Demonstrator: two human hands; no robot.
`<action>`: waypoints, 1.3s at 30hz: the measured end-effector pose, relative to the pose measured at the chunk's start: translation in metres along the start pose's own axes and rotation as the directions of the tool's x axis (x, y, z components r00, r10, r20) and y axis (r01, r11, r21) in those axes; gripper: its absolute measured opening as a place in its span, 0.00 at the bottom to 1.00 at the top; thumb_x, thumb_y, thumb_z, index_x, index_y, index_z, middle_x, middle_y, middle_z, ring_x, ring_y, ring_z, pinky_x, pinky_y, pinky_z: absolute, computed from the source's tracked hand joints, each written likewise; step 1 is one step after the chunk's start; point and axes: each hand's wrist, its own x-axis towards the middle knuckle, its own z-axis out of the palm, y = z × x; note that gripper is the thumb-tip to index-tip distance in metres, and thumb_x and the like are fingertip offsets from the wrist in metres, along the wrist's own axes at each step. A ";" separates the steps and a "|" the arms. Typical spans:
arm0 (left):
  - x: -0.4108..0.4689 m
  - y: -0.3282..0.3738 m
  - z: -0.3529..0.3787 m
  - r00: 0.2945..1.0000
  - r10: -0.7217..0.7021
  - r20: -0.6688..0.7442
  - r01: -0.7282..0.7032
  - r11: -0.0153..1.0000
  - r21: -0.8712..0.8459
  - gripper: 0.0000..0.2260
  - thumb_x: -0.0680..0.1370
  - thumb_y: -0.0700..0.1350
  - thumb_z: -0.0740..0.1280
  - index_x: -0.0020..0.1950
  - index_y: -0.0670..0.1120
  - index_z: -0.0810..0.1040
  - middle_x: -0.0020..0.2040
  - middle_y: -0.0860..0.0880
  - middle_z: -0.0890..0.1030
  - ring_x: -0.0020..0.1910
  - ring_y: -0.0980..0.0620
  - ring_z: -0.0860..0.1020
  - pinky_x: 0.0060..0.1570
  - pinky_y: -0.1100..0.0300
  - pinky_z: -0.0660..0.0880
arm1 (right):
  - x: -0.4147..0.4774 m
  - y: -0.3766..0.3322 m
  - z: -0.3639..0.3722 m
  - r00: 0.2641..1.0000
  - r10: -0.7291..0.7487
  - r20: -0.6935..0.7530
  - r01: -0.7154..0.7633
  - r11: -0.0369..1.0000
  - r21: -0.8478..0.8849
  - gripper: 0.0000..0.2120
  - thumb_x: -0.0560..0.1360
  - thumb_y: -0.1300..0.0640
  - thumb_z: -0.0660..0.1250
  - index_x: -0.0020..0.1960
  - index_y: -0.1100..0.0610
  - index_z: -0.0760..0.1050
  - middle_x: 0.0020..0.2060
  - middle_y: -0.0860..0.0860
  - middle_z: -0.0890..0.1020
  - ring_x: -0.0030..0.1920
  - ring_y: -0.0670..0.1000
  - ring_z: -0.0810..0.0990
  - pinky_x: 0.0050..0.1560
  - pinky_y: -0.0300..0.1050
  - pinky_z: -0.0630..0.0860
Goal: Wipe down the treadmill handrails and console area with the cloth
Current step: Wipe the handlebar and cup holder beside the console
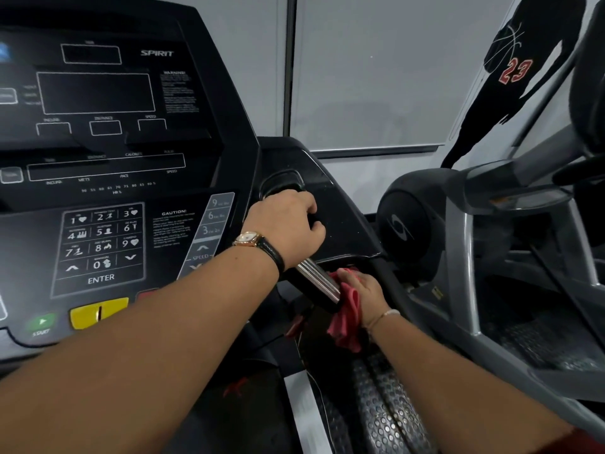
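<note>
The right hand (365, 294) has its fingers curled round the red cloth (348, 317) and presses it against the lower end of the short handrail (316, 278), which juts out at the right edge of the console (108, 178). Part of the cloth hangs loose below the hand. The left hand (288, 226), with a watch (250, 239) on its wrist, reaches across and wraps its fingers round the upper part of the same handrail, covering that stretch.

To wipe well, I judge the cloth should go right round the bar and be drawn along the shiny metal strips with a slight twist. The left hand should then shift so the covered part gets cleaned too. Gathering in the loose tail would keep it from snagging.

Just above the left hand, a moulded pocket (281, 180) sits in the console's right wing. It is dark, and I cannot tell whether it holds anything.
</note>
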 end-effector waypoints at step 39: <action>0.005 -0.002 0.003 0.995 0.018 -0.097 -0.029 0.992 -0.120 0.16 0.78 0.60 0.56 0.52 0.50 0.76 0.49 0.52 0.78 0.49 0.51 0.76 0.50 0.51 0.74 | -0.033 -0.081 0.051 0.996 -0.029 0.087 0.087 0.594 -0.800 0.18 0.64 0.40 0.72 0.45 0.51 0.73 0.40 0.49 0.81 0.43 0.51 0.80 0.47 0.47 0.78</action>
